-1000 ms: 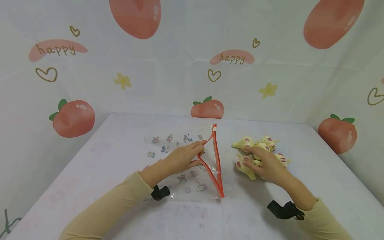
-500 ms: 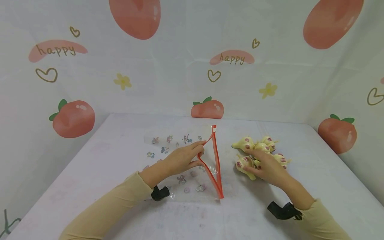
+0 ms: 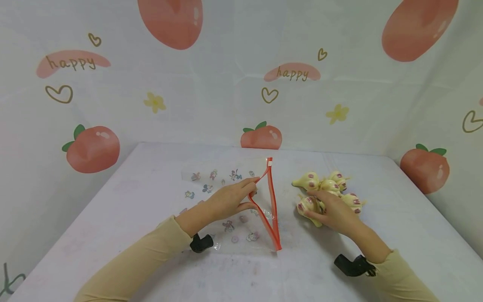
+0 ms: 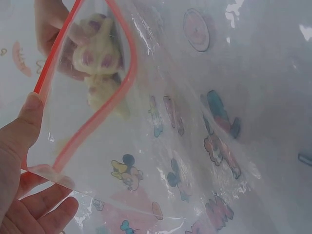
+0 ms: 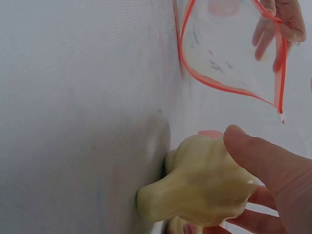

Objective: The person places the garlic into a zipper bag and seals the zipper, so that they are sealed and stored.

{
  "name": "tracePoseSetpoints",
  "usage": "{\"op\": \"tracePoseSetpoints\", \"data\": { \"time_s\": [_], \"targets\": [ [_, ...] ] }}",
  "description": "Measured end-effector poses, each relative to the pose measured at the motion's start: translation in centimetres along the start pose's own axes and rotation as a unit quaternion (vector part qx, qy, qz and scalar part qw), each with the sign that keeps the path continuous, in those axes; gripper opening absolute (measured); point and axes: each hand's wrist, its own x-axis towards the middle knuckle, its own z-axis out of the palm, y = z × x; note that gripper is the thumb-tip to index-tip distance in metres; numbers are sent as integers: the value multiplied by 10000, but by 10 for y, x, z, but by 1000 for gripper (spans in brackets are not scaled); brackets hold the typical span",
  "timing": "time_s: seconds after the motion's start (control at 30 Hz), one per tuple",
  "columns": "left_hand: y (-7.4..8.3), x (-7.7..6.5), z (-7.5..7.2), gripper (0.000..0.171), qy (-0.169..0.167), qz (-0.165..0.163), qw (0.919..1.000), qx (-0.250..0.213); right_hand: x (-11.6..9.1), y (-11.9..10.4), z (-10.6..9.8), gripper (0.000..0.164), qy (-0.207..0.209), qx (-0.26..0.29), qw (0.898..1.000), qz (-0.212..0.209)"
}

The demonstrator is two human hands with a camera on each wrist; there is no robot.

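Observation:
A clear zip bag (image 3: 235,240) with a red zip edge and cartoon prints lies at the middle of the table, its mouth gaping to the right. My left hand (image 3: 232,199) pinches the upper red edge between thumb and fingers. To the right is a cluster of several pale garlic bulbs (image 3: 308,181) with purple streaks. My right hand (image 3: 339,212) grips the nearest garlic bulb (image 5: 200,180), thumb on one side and fingers on the other. In the right wrist view, that bulb's stem end is close to the tabletop. Part of the cluster is hidden behind the right hand.
The white table (image 3: 241,277) meets a backdrop cloth (image 3: 211,113) printed with peaches, hearts and flowers. A black wrist camera (image 3: 201,243) is on the left wrist and another black wrist camera (image 3: 352,265) on the right.
My right hand has drawn slightly nearer, its thumb and fingers settling around the nearest garlic bulb, which turned a little. The left hand and the bag have stayed nearly still.

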Motion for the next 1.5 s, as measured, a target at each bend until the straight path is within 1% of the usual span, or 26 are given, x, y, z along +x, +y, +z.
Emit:
{"op": "tracePoseSetpoints", "data": {
  "time_s": [0.1, 0.17, 0.47, 0.77, 0.93, 1.13, 1.3, 1.4, 1.5],
  "targets": [
    [0, -1, 0, 54, -16, -6, 10000, -1, 1, -1, 0, 55, -28, -49, 10000, 17],
    [0, -1, 0, 55, -35, -26, 10000, -17, 1, -1, 0, 56, -40, -64, 10000, 25],
    [-1, 1, 0, 42, -57, -23, 10000, -77, 2, -2, 1, 54, -135, -139, 9997, 174],
    [0, 0, 0, 45, -43, -11, 10000, -61, 2, -4, 0, 49, -69, -164, 9997, 166],
    [0, 0, 0, 46, -48, -24, 10000, -64, 3, -4, -1, 48, -54, -46, 9998, 173],
    [0, 0, 0, 46, -51, -22, 10000, -78, 3, -4, -3, 45, 70, 56, 9999, 139],
    [0, 0, 0, 44, -48, -23, 9999, -99, 3, -5, -5, 47, 170, 86, 9998, 81],
    [0, 0, 0, 46, -45, -26, 9999, -101, 5, -5, -5, 46, 241, 98, 9997, -10],
    [1, 0, -1, 44, -61, -37, 9999, -109, 6, -7, -6, 46, 339, 57, 9993, -120]
  ]
}}
